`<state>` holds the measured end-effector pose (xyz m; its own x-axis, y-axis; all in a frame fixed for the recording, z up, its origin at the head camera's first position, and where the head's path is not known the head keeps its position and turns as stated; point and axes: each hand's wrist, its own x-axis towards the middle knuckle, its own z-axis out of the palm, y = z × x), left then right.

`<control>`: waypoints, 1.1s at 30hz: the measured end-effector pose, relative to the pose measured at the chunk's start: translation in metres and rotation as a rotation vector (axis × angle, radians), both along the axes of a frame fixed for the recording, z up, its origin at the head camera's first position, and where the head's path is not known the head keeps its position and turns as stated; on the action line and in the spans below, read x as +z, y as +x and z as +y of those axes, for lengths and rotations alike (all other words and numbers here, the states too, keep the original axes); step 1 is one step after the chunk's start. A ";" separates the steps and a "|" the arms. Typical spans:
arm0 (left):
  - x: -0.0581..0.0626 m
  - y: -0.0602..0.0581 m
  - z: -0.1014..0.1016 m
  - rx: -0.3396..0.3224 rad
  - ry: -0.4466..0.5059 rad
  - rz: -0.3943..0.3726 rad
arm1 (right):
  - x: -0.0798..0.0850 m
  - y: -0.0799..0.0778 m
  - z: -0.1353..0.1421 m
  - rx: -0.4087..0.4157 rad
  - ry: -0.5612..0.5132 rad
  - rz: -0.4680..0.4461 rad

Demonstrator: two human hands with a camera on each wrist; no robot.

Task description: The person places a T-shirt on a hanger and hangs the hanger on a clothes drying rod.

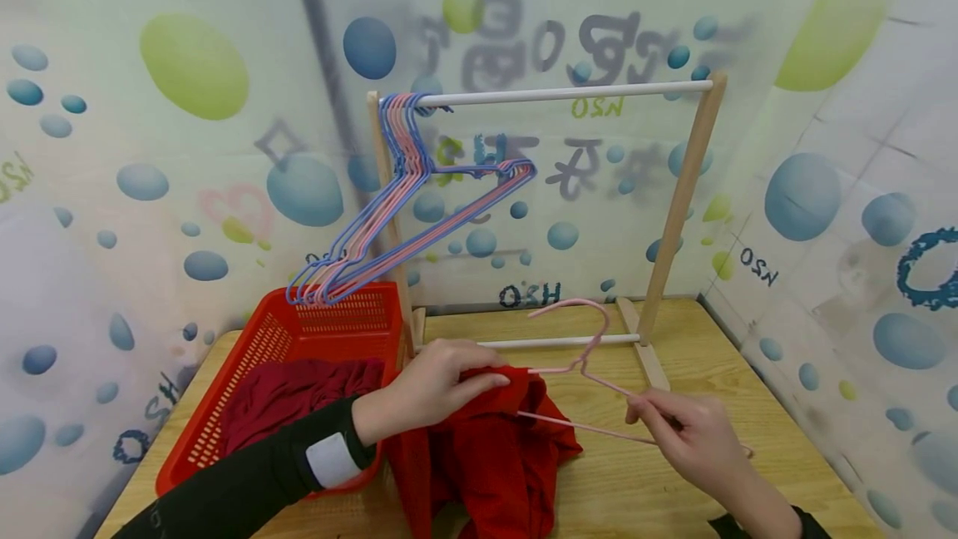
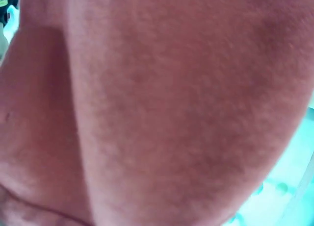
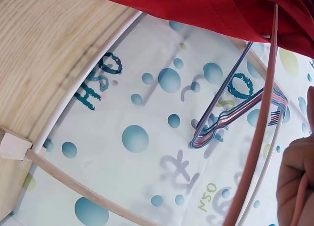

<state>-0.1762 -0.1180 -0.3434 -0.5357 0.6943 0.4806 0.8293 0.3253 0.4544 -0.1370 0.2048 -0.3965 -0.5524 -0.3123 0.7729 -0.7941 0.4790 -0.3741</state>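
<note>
A bright red garment (image 1: 494,464) hangs bunched from my left hand (image 1: 437,381), whose thumb and fingers pinch its upper edge. One end of a pink clothes hanger (image 1: 595,345) runs into the cloth, hidden there. My right hand (image 1: 688,437) grips the hanger's other end, with the hook pointing up and away. In the right wrist view, the hanger's bar (image 3: 257,138) reaches up to the red cloth (image 3: 206,12), beside the curled fingers (image 3: 294,172). Blurred skin of the left hand (image 2: 186,108) fills most of the left wrist view.
At the left, a red plastic basket (image 1: 352,314) holds a dark red cloth (image 1: 299,389). Behind my hands stands a wooden rack with a white rail (image 1: 561,95). Several blue and pink hangers (image 1: 404,177) are bunched at its left end. A patterned curtain (image 1: 479,7) surrounds the wooden table (image 1: 733,356).
</note>
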 end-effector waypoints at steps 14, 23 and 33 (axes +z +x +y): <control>0.000 0.002 0.002 0.008 0.006 -0.019 | 0.001 -0.003 -0.009 0.015 0.015 0.003; 0.000 0.004 0.002 0.012 0.020 -0.019 | -0.001 -0.005 -0.013 0.030 0.020 0.005; -0.001 0.004 0.003 0.010 0.026 -0.021 | 0.000 -0.004 -0.019 0.032 0.041 -0.005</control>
<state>-0.1718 -0.1152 -0.3449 -0.5529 0.6761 0.4870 0.8162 0.3219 0.4797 -0.1406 0.1860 -0.3961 -0.5454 -0.3613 0.7563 -0.8076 0.4682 -0.3587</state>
